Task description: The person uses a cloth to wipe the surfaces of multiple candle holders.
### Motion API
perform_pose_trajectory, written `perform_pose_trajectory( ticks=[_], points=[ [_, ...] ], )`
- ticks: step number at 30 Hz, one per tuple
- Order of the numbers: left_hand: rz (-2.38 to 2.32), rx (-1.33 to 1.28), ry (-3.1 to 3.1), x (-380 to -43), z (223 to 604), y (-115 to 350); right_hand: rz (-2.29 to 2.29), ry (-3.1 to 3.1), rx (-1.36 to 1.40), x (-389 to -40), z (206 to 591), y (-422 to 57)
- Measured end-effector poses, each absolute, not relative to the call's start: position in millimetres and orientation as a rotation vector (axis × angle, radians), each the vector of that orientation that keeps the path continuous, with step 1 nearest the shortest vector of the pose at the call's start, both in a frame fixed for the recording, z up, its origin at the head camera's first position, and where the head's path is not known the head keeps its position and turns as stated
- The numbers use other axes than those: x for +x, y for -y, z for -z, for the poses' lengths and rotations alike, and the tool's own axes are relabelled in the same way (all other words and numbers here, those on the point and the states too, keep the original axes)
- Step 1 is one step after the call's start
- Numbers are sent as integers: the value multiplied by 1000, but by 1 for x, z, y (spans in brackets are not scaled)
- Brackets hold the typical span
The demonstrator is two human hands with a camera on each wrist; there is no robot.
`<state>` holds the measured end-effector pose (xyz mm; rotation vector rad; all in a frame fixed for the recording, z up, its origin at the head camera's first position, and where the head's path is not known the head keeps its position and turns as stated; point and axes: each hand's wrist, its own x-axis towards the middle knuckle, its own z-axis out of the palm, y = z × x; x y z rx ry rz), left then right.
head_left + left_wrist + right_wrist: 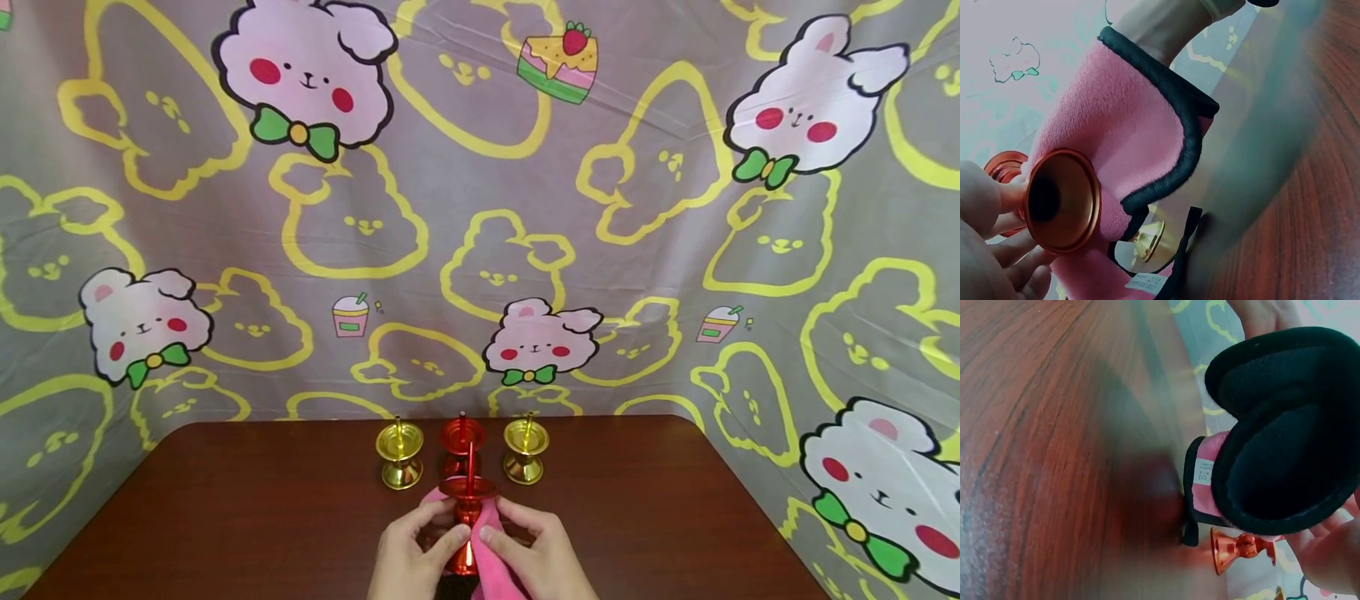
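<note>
In the head view my left hand (420, 546) holds a shiny red candlestick (462, 557) by its stem, upright, with a thin spike rising from its dish. My right hand (543, 546) pinches a pink cloth (495, 575) wrapped round the candlestick's right side and back. The left wrist view looks into the hollow base (1063, 200) of the candlestick, with the left fingers (1013, 250) around it. There the cloth (1116, 119) shows plush pink with black edging and a white label. Its black lining (1291, 450) fills much of the right wrist view.
Behind the hands, a second red candlestick (462, 433) stands between a gold candlestick (401, 454) on the left and another gold candlestick (525, 454) on the right. The dark wooden table (262, 508) ends at a patterned curtain (442, 292).
</note>
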<state>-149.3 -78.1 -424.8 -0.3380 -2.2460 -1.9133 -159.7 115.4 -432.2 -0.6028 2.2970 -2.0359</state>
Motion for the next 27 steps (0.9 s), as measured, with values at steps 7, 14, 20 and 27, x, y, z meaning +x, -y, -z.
perform_pose_trajectory(
  ticks=[7, 14, 20, 27],
  points=[
    [1630, -256, 2241, -149, 426, 73, 2014, -2398, -633, -158, 427, -113],
    [1781, -216, 2260, -155, 428, 78, 1895, -2595, -943, -156, 428, -114],
    [1975, -338, 2175, -156, 431, 81, 1939, -2404, -871, -158, 426, -120],
    [2182, -451, 2196, -160, 429, 91, 1964, -2167, -744, -165, 423, -131]
  ],
)
